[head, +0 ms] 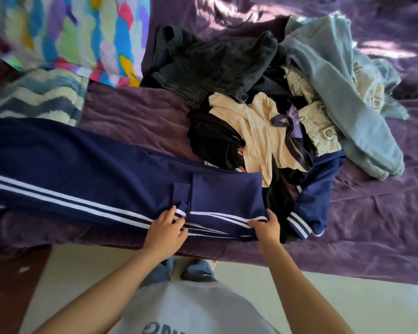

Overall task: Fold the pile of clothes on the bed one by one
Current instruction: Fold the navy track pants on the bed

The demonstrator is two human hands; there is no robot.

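Navy trousers [82, 169], legs toward 9 o'clock: left hand [167, 227] presses open-fingered, right hand [266, 225] pinches the waist edge, apparently squaring seams for folding; pile [263, 104] at 1 o'clock.

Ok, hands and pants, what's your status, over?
Left hand flat on pants. Right hand pinches their end. Pants stretched out along bed. Pile touches their far edge.

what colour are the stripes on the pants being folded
White, against the navy pants; it shows best in the head view.
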